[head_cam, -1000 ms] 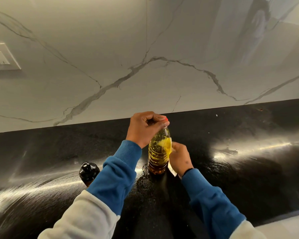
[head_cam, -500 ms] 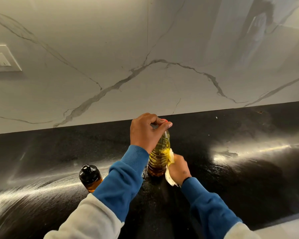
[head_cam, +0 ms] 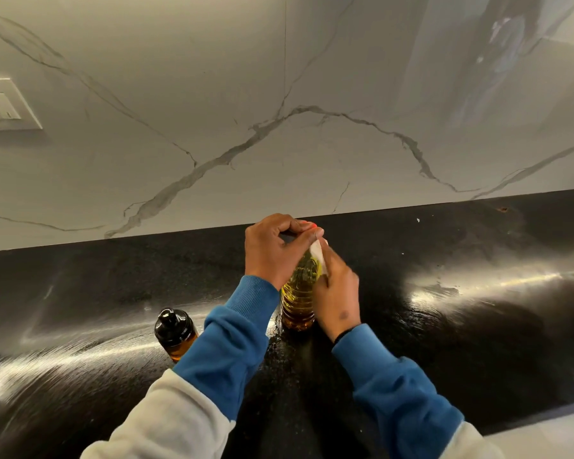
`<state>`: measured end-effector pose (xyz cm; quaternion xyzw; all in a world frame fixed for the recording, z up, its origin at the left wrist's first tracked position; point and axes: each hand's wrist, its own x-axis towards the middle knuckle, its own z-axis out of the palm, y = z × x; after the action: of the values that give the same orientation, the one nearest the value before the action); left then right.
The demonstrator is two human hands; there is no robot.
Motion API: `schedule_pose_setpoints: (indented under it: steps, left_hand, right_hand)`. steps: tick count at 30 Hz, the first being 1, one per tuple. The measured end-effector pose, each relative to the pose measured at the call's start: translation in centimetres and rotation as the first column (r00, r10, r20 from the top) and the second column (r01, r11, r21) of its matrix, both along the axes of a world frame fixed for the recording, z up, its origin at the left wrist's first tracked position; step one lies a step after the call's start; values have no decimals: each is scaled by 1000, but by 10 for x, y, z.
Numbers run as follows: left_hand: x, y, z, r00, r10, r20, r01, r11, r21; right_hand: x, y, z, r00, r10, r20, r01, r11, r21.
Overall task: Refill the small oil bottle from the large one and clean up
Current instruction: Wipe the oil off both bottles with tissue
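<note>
The large oil bottle (head_cam: 298,298), clear ribbed plastic with yellow oil, stands upright on the black counter (head_cam: 444,326). My left hand (head_cam: 274,248) grips its top, covering the cap; a bit of red shows at my fingertips. My right hand (head_cam: 337,293) presses a white tissue (head_cam: 318,253) against the bottle's upper right side. The small oil bottle (head_cam: 174,332), amber with a black cap, stands upright to the left, partly behind my left sleeve.
A marble backsplash (head_cam: 279,127) rises behind the counter, with a white socket plate (head_cam: 4,106) at the far left. The glossy counter shows wet smears around the bottle base. A pale counter edge (head_cam: 550,432) runs along the lower right.
My right hand with the tissue has slid up the large bottle from its lower side to its shoulder. My left hand stays on the top.
</note>
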<state>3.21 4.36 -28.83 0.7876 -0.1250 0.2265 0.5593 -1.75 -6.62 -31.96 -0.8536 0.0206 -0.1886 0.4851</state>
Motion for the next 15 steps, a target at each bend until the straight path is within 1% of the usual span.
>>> schedule_pose_setpoints:
  steps: [1,2,3,4,5,6,7,9,12,14,15]
  left_hand:
    - [0,0,0,1000,4,-2,-4,1000,6]
    - [0,0,0,1000,9,-2,-9,1000,17]
    - [0,0,0,1000,12,-2,-12,1000,28]
    - [0,0,0,1000,11,2,-11,999,36]
    - [0,-1,-1,1000,8,7,-8,999,40]
    - [1,-1,-1,1000,7,11,-7,999,41]
    - [1,-1,-1,1000,10,17,-10,999,42]
    - [2,-2,-2,1000,11,20,-11,999,34]
    - [5,-1,-4,1000,-20,-1,20,1000,3]
    - [6,0,-4,999,-34,12,34,999,8]
    - [7,0,-4,999,-37,18,37,999,9]
  right_hand:
    - [-3,1,-12,995,-24,-93,23,1000,-8]
    - [-5,1,-24,972,-38,-234,39,999,-3]
    - [-7,0,-34,926,-38,-376,42,999,3]
    - [-9,-1,-40,875,-29,-483,41,999,13]
    - [-10,-3,-43,839,-22,-543,39,999,20]
    - [-10,-4,-41,832,-16,-554,34,999,23]
    - [-6,-6,-37,843,-12,-537,33,999,30]
    - [3,-10,-23,891,-8,-454,39,998,59]
    - [16,-13,7,973,43,-225,-22,995,99]
    - [18,-12,22,993,57,-104,-49,996,78]
    - [17,-9,26,996,54,-69,-49,996,68]
